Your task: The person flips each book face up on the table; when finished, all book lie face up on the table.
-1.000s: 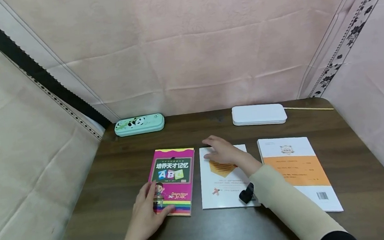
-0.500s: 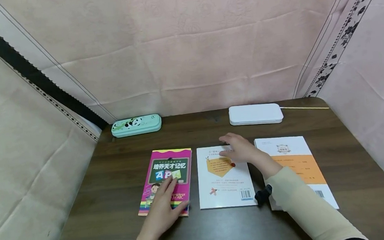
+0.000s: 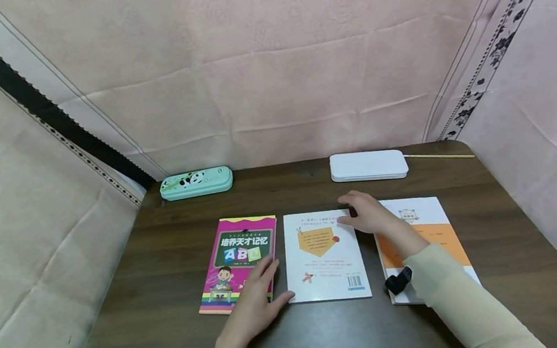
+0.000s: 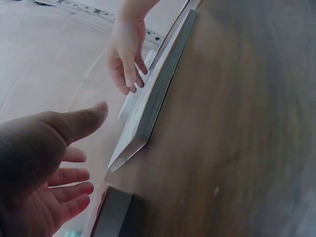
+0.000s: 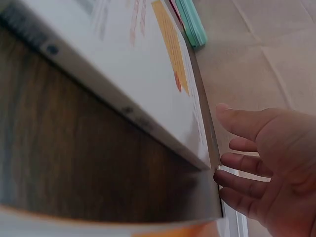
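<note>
Flanking the white book [image 3: 325, 255] at the middle of the dark counter [image 3: 171, 316], between a pink ABC book [image 3: 238, 255] at 9 o'clock and an orange-and-white book [image 3: 425, 238] at 3 o'clock. Left hand [image 3: 255, 308] at the book's 7 o'clock corner, fingers [image 3: 269, 266] straight and relaxed, lying over the lower right of the pink cover, thumb at the white book's near edge, gripping nothing. Right hand [image 3: 369, 216] at the 1 o'clock corner, fingers loosely spread and open beside the far right edge, seen in the right wrist view [image 5: 276, 163] just off the page block; actual contact hard to tell. Lying flat, cover up, long axis from 6 to 12 o'clock, barcode toward 6, squarely in line with its neighbours. Likely a thin paperback: light, a little flexible, glossy cover probably slick on the wood, so prone to sliding rather than lifting. Best hold probably along the two long edges or at opposite corners, fingertips under the edge and thumb on top. Far off at 11 o'clock a green panda pencil case [image 3: 196, 182]; at 1 o'clock a white case [image 3: 368, 165].
</note>
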{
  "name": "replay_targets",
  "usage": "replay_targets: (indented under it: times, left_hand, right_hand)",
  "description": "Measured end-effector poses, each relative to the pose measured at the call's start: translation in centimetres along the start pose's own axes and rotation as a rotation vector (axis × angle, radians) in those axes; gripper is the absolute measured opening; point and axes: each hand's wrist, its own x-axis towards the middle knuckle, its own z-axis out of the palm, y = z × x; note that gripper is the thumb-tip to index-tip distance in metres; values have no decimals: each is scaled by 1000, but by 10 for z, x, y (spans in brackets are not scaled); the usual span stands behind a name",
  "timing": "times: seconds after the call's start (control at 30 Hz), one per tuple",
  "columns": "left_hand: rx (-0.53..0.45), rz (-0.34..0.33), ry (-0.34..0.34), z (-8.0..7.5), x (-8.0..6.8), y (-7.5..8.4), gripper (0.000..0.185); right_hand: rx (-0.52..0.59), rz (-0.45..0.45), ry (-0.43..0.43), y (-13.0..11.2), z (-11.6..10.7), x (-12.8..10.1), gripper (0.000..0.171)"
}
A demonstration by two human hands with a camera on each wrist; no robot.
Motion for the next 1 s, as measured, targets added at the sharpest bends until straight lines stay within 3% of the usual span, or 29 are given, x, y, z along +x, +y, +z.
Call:
replay_targets:
  times: [0.73, 1.0]
  left_hand:
    - [8, 53, -138, 24, 10, 15, 76]
    - [30, 82, -138, 26, 10, 16, 74]
  right_hand:
    - [10, -7, -8, 12, 3, -8, 53]
    - [111, -59, 12, 18, 5, -9, 33]
